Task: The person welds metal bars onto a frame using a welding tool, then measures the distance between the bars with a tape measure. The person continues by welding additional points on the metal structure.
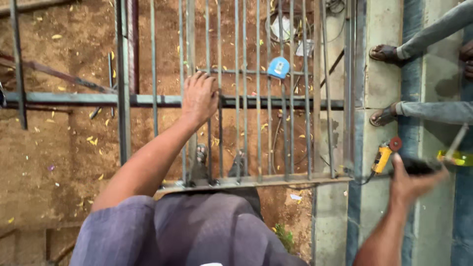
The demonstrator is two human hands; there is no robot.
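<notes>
While left hand [199, 98] presses spread on metal grille [256, 123] | right hand [411, 184] grips dark handle [419, 166] | dirt ground [59, 148]

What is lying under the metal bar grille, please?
Under the grille: brown soil with yellow leaves, a blue cap, cables, and the person's own feet. The left hand and the bars hide some ground.

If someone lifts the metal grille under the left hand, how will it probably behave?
The metal grille is probably heavy and stiff: many long steel bars joined to cross rails. It seems awkward for one person, being wide. The left hand rests on bare bars, which may feel rough.
</notes>
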